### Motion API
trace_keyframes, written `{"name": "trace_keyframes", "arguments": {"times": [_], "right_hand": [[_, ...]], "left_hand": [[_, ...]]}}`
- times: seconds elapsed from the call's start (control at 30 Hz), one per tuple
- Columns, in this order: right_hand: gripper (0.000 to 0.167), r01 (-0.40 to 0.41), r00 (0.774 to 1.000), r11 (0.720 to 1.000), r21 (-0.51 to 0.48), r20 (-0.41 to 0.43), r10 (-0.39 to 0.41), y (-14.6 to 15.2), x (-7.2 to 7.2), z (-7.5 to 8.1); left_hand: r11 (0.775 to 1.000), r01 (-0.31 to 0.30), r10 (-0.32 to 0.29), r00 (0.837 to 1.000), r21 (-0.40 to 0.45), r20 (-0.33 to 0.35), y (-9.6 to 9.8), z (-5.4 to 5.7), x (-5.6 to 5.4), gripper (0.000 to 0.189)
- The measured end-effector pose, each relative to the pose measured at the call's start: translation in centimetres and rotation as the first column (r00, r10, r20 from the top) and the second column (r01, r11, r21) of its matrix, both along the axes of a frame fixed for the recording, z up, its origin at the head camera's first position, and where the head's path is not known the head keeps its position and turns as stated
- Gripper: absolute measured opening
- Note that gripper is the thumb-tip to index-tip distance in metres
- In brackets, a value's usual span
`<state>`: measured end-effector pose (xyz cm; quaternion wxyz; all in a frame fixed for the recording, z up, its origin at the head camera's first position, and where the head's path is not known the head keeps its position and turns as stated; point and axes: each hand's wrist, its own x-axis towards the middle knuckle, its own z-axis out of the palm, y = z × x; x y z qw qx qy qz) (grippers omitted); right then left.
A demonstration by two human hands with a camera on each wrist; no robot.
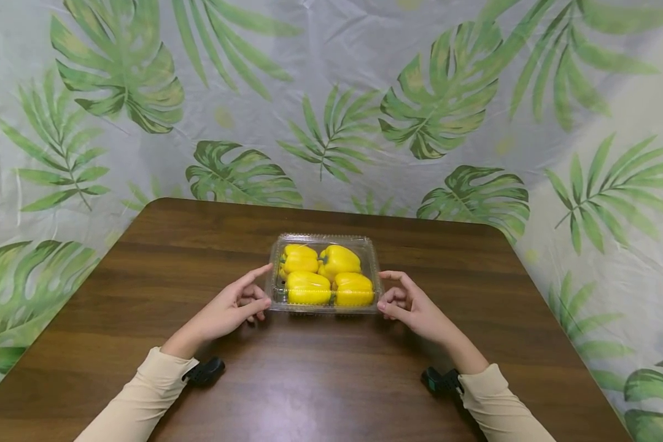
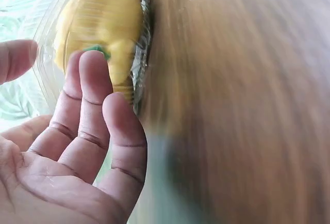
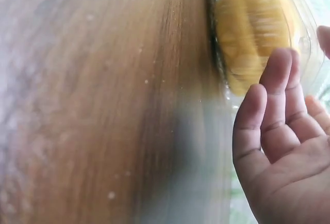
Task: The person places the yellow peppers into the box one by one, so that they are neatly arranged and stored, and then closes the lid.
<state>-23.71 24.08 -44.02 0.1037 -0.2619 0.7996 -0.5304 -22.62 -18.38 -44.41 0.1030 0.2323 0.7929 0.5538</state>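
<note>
A clear plastic clamshell box (image 1: 324, 310) with its lid down is at the middle of the table, level and close over the wood. Inside are several yellow bell peppers (image 1: 339, 259), and green stems show in the left wrist view. My left hand (image 1: 232, 310) holds the box's left side, thumb at the near corner and index finger farther back. On the opposite side my right hand (image 1: 414, 310) grips it the same way. The remaining fingers of both hands are bent beside the box walls, as the left wrist view shows with the fingers (image 2: 95, 79).
The brown wooden table (image 1: 309, 380) reaches back to a leaf-patterned cloth (image 1: 326, 135) hanging behind and at both sides. Black wrist devices (image 1: 205, 372) sit at both cream-coloured sleeve cuffs, low over the tabletop.
</note>
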Motion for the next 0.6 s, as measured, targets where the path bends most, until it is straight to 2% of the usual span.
{"name": "trace_keyframes", "arguments": {"times": [0.1, 0.2, 0.3, 0.43, 0.6], "right_hand": [[0.078, -0.062, 0.996, 0.998, -0.013, 0.062, 0.063, 0.0, -0.4, 0.2], [0.087, -0.125, 0.98, 0.992, -0.029, 0.15, 0.128, -0.1, -0.8, 0.3], [0.089, -0.165, 0.961, 0.985, -0.046, 0.215, 0.171, -0.2, -1.1, 0.4], [0.09, -0.195, 0.943, 0.978, -0.08, 0.26, 0.209, -0.2, -1.3, 0.3], [0.091, -0.201, 0.923, 0.972, -0.124, 0.307, 0.231, -0.3, -1.3, 0.0]], "left_hand": [[1.0, 0.017, -0.017, 0.999, 0.001, 0.04, 0.4, 0.2, -0.2, 0.079], [0.999, 0.03, -0.032, 0.995, 0.022, 0.098, 0.8, 0.3, -0.5, 0.082], [0.998, 0.034, -0.045, 0.981, 0.06, 0.186, 1.3, 0.2, -0.7, 0.085], [0.993, 0.041, -0.07, 0.957, 0.109, 0.28, 1.7, 0.0, -0.8, 0.088], [0.991, 0.039, -0.078, 0.946, 0.127, 0.316, 1.9, -0.1, -0.6, 0.088]]}}
